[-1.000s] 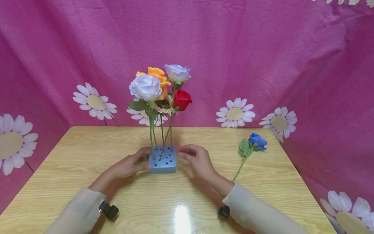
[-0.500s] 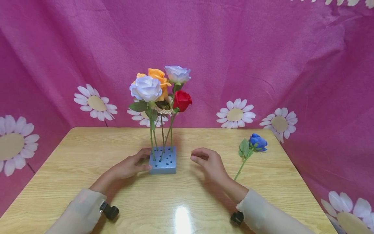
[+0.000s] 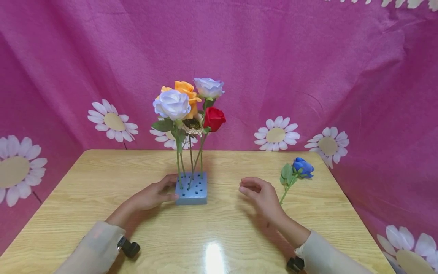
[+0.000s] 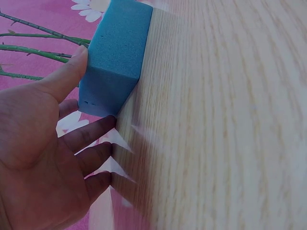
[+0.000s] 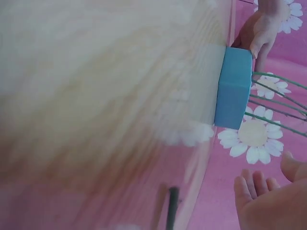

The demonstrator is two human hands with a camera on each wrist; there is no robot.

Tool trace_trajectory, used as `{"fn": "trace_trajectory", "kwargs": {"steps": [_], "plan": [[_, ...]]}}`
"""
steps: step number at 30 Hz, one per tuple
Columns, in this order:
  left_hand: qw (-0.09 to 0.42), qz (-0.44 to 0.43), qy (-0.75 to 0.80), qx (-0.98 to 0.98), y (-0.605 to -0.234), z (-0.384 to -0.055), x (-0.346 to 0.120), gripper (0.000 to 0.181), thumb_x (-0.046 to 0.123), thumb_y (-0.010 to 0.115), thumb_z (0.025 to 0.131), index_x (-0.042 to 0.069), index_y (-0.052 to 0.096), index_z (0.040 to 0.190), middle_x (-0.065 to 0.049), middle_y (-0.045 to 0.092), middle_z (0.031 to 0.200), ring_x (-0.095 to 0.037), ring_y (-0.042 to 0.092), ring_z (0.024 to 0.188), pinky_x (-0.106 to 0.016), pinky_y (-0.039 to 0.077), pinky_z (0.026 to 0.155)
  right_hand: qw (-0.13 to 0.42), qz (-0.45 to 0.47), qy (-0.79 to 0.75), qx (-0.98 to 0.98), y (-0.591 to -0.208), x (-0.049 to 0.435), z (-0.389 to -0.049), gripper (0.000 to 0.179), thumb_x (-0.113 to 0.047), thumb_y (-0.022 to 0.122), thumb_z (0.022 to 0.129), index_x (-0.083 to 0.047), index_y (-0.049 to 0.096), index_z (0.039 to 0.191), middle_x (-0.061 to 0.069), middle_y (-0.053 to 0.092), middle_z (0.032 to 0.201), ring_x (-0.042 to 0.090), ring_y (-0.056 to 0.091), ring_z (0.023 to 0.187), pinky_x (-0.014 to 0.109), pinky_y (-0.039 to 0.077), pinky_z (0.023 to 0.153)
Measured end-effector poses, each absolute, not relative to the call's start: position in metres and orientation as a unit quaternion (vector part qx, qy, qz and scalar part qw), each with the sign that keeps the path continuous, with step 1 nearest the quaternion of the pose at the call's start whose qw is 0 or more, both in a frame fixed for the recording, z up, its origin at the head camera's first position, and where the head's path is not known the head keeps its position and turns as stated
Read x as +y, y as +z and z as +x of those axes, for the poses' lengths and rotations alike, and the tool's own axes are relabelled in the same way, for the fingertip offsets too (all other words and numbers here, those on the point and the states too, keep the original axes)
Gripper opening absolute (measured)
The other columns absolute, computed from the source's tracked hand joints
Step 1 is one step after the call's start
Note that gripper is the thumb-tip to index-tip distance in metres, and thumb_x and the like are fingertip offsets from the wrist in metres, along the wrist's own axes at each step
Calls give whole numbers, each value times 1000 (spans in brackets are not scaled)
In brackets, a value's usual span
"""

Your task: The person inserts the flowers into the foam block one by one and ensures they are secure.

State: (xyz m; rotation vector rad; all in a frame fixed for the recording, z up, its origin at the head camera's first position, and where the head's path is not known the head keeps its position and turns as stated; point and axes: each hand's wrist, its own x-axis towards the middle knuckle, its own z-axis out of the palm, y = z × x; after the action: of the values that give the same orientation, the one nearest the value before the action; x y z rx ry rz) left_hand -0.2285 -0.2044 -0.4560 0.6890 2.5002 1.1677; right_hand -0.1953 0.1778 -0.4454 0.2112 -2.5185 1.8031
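Note:
A blue foam block (image 3: 191, 199) with holes in its top stands on the table, several artificial flowers upright in it. Among them are pale lilac roses (image 3: 172, 104), an orange rose (image 3: 186, 89), a red rose (image 3: 214, 118) and a cream flower with a dark centre (image 3: 192, 125). My left hand (image 3: 152, 196) holds the block's left side, thumb at the front corner; in the left wrist view the thumb (image 4: 67, 76) touches its edge. To the block's right, my right hand (image 3: 265, 198) hovers with loosely bent fingers, holding nothing. A blue rose (image 3: 302, 168) lies beyond it.
The blue rose's stem runs behind my right hand; a dark green stem end (image 5: 172, 208) shows in the right wrist view. A pink cloth (image 3: 239, 57) with printed daisies hangs round the wooden table (image 3: 164, 243).
My right hand has moved away from the block, rightward and slightly nearer, toward the blue rose's stem. My left hand has stayed at the block, and the flowers stand as before.

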Motion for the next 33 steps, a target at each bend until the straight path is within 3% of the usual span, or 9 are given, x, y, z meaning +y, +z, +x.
{"fn": "trace_trajectory", "kwargs": {"steps": [11, 24, 33], "plan": [[148, 236, 404, 871, -456, -228, -205, 68, 33, 67, 102, 11, 33, 157, -23, 48, 152, -44, 43, 142, -64, 32, 116, 27, 39, 585, -810, -444, 212, -184, 41, -9, 74, 96, 6, 63, 133, 27, 67, 129, 33, 66, 120, 16, 53, 90], [143, 241, 406, 870, -457, -228, -204, 68, 31, 66, 102, 10, 33, 158, -23, 47, 154, -44, 43, 143, -63, 31, 116, 25, 5, 568, -822, -443, 243, -170, 51, -16, 73, 98, 8, 56, 140, 28, 61, 139, 37, 60, 129, 11, 49, 90], [151, 228, 413, 869, -456, -227, -203, 72, 35, 67, 101, 11, 31, 159, -18, 48, 155, -42, 42, 145, -61, 30, 118, 14, -25, 537, -843, -451, 260, -164, 54, -19, 71, 100, 7, 52, 143, 28, 59, 140, 36, 60, 128, 9, 47, 88]]}}
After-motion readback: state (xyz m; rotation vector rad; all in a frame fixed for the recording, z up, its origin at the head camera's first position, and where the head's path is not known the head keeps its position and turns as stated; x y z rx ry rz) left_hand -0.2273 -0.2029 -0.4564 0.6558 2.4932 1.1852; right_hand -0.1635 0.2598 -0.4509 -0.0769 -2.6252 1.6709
